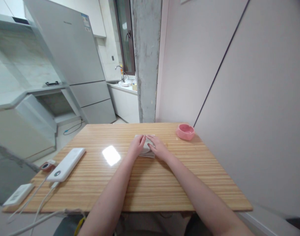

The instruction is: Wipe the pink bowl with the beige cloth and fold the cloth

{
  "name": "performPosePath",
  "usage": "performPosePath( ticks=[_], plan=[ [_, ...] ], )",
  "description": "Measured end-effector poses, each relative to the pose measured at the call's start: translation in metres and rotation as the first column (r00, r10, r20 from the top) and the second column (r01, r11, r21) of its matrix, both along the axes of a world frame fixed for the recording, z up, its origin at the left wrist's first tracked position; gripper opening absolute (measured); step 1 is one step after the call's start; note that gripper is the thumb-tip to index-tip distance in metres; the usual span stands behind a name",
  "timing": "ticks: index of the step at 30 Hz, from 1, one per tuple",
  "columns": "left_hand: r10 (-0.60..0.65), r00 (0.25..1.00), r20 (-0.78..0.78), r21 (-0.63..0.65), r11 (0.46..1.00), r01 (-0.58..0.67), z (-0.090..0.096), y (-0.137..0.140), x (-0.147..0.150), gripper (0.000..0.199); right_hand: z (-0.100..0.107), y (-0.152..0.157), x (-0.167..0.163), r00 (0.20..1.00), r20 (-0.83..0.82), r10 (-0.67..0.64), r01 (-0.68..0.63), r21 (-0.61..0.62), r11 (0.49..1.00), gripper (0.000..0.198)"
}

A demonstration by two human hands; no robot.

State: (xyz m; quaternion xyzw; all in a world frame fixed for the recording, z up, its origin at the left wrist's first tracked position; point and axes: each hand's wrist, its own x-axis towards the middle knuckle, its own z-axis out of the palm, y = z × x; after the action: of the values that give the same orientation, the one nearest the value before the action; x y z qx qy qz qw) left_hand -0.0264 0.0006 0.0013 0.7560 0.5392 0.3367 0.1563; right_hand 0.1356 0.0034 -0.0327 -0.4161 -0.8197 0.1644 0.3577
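Observation:
A small folded off-white cloth [146, 150] lies flat on the wooden table, toward the far side and near the middle. My left hand [138, 145] is closed on its left part, with the fingers pointing forward. On its right part, my right hand [158, 148] holds the cloth with bent fingers, the thumb a little apart from them. The fingertips of both hands nearly meet over the far half. Part of the cloth is covered by the hands, while its layered near edge shows below them.
A pink ashtray-like bowl [185, 131] stands at the table's far right corner. On the left lie a white power bank [67, 165] with cables, a white box-like item [18, 194] and a small reddish-brown item [47, 166]. A wall [228, 131] borders the table [164, 196] on the right.

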Motion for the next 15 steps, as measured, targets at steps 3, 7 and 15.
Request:
performPosePath(
  ticks=[3,7,15],
  plan=[
    [0.093,0.995,-0.034,-0.015,0.996,-0.094,-0.003,0.006,-0.008,0.037,0.004,-0.016,-0.014,0.984,0.177,-0.010,0.022,-0.066,0.998,0.027],
    [0.080,0.997,0.003,-0.069,0.994,-0.080,-0.015,0.014,-0.010,0.037,0.009,-0.031,0.004,0.884,0.386,-0.263,0.305,-0.051,0.951,0.042],
    [-0.059,0.993,-0.101,-0.130,0.990,0.046,-0.029,0.015,0.001,0.031,0.011,-0.041,0.166,0.786,0.494,-0.371,0.553,-0.296,0.779,0.027]
  ],
)
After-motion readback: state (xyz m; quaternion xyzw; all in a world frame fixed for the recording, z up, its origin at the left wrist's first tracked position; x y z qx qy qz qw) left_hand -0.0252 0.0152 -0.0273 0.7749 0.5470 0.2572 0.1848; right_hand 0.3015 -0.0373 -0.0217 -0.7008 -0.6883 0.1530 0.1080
